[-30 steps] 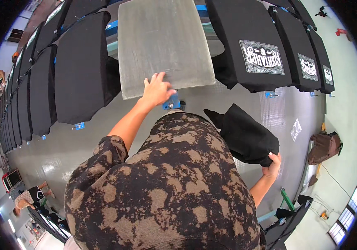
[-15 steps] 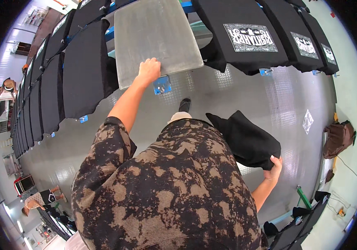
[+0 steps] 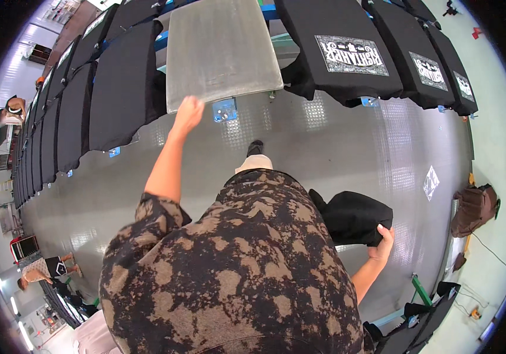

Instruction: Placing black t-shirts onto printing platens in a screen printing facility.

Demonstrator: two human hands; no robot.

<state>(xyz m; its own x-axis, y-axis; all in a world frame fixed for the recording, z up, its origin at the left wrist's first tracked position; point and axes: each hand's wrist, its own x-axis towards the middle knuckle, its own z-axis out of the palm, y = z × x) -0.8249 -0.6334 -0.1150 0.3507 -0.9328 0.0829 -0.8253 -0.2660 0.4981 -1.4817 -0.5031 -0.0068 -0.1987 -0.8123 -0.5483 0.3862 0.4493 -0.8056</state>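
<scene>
My left hand [image 3: 189,111] is at the front edge of a grey flat platen [image 3: 220,50], fingers curled and slightly blurred; I cannot make out whether it grips anything. A blue metal bracket [image 3: 224,111] shows beneath that edge. My right hand [image 3: 381,242], low at my right side, is closed on a bunched black cloth [image 3: 353,217], with the thumb over its near edge. Rows of platens dressed in black garments flank the bare platen: plain ones [image 3: 122,88] on the left, ones with white prints [image 3: 350,56] on the right.
A grey textured floor [image 3: 323,147] lies below, with a pale sheet [image 3: 430,183] on it. A brown bag [image 3: 471,209] is by the right wall. Co-workers [image 3: 40,271] appear at lower left and upper left [image 3: 14,111]. Another dark rack [image 3: 427,321] stands at lower right.
My left hand's spread fingers have curled, and it has shifted left along the platen's front. The black cloth in my right hand has drooped lower. The platen sits higher in view.
</scene>
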